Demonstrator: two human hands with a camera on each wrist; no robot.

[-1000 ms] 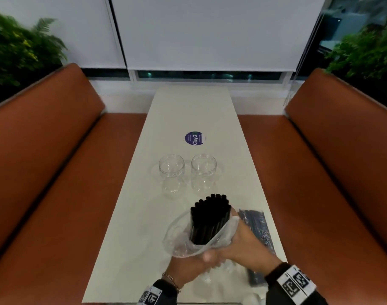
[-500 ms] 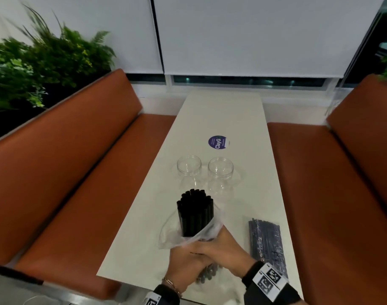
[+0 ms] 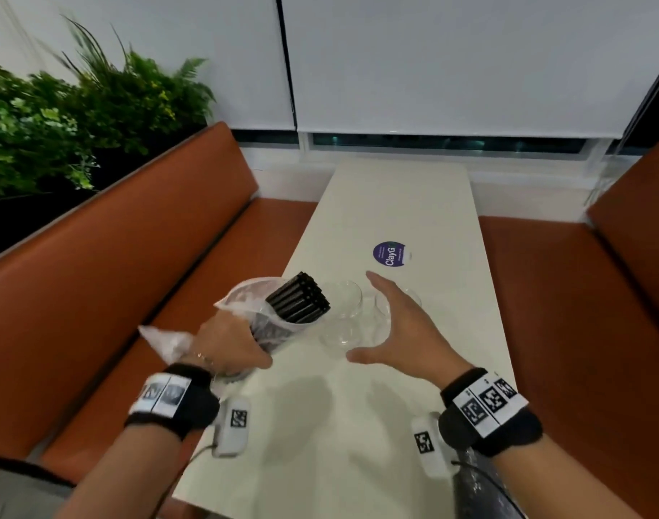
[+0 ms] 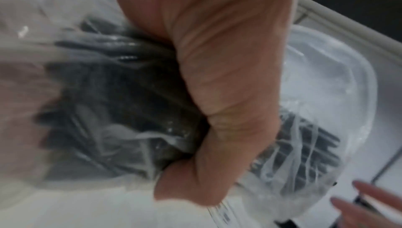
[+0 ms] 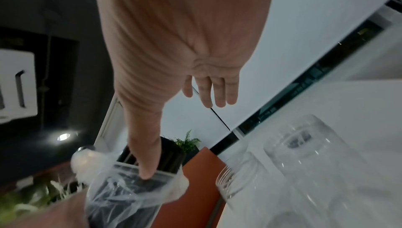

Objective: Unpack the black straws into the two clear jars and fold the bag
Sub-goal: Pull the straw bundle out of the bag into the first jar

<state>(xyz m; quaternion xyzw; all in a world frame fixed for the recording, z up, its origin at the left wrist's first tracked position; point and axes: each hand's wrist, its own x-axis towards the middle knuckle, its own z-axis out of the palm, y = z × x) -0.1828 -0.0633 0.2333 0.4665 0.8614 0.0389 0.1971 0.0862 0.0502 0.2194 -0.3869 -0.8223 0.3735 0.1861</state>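
Observation:
My left hand (image 3: 230,346) grips a clear plastic bag (image 3: 245,297) around a bundle of black straws (image 3: 299,303), held above the white table's (image 3: 395,196) left edge. The straw ends stick out of the bag's mouth and tilt toward two clear jars. The left jar (image 3: 341,316) stands just beyond the straw ends. My right hand (image 3: 372,320) is open, spread over the right jar (image 3: 414,295) and hiding most of it. In the left wrist view my fingers (image 4: 217,94) squeeze the bag (image 4: 326,76) and straws (image 4: 108,102). In the right wrist view both jars (image 5: 304,154) lie below my spread fingers (image 5: 213,92).
A second wrapped pack of dark straws (image 3: 481,485) lies at the table's near right corner under my right wrist. A round purple sticker (image 3: 389,252) sits beyond the jars. Orange benches (image 3: 133,294) flank the table, with plants (image 3: 58,118) behind the left one.
My right hand has let go of the bag and moved forward over the jars. My left hand has carried the bag leftward and tilted the straws toward the jars. The head view swung left.

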